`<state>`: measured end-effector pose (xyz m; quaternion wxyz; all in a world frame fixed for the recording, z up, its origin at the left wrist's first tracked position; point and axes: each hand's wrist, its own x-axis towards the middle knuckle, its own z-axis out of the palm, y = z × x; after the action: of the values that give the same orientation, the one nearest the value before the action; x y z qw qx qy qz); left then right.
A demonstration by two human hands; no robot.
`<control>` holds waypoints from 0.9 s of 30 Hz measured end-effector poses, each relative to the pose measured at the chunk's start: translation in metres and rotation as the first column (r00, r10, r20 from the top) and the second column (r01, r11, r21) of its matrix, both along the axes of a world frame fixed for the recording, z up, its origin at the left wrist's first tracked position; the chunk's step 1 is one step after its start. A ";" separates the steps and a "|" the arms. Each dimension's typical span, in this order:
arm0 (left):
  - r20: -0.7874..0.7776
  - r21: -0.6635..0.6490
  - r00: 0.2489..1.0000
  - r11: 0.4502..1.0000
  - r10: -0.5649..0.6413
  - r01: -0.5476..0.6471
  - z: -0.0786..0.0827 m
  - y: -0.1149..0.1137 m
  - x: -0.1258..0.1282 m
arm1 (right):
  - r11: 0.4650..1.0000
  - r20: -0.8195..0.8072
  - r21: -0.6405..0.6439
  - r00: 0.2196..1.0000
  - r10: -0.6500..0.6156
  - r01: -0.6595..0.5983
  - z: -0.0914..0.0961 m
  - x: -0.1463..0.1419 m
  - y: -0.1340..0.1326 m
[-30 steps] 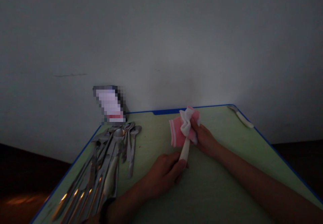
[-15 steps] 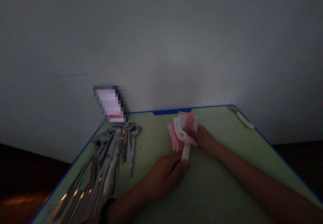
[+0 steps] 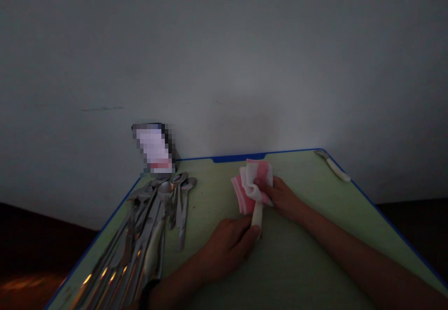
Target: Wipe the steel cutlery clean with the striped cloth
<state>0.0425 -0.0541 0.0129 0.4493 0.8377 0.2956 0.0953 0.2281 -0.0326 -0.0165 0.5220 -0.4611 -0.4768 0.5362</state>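
Left hand: ours (image 3: 227, 242), pinching the lower end of a pale-handled utensil (image 3: 257, 216) between thumb and fingers.
Right hand: ours (image 3: 280, 196), clasping a pink-and-white cloth (image 3: 259, 172), thumb on top, around the utensil's far end.
Cloth, change: a second ago it was bunched and crumpled; now it lies flatter, folded in layers with a squared upper edge. Over the last half second we note hardly any shift, bar a slight tilt of our view.
Meaning: we judge that the work in hand centres on the covered end of this one utensil, with another face of the cloth now turned up.
Utensil, place: between our two hands, over the middle of the green tabletop (image 3: 210, 193); whether it touches the surface we cannot tell.
Utensil, look: smooth off-white handle, slanting slightly; head hidden in the cloth, kind unknown.
Cutlery pile (image 3: 145, 228): metal pieces, heaped to our left.
Far right corner: another pale-handled utensil (image 3: 338, 169), lying apart.
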 end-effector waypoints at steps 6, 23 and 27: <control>-0.005 0.023 1.000 1.000 -0.009 0.009 0.000 0.001 0.000 | 1.000 0.013 0.002 1.000 -0.001 0.001 0.000 0.001 0.001; -0.045 0.110 0.999 0.993 -0.026 0.031 0.003 0.000 0.001 | 1.000 0.024 0.014 0.999 0.026 -0.026 0.000 0.000 0.001; -0.066 0.117 0.997 0.992 -0.031 0.039 0.004 0.000 0.000 | 0.999 0.021 0.020 0.999 0.030 -0.031 0.001 0.001 0.000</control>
<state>0.0430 -0.0541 0.0170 0.3908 0.8705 0.2889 0.0779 0.2290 -0.0322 -0.0155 0.5133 -0.4541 -0.4946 0.5345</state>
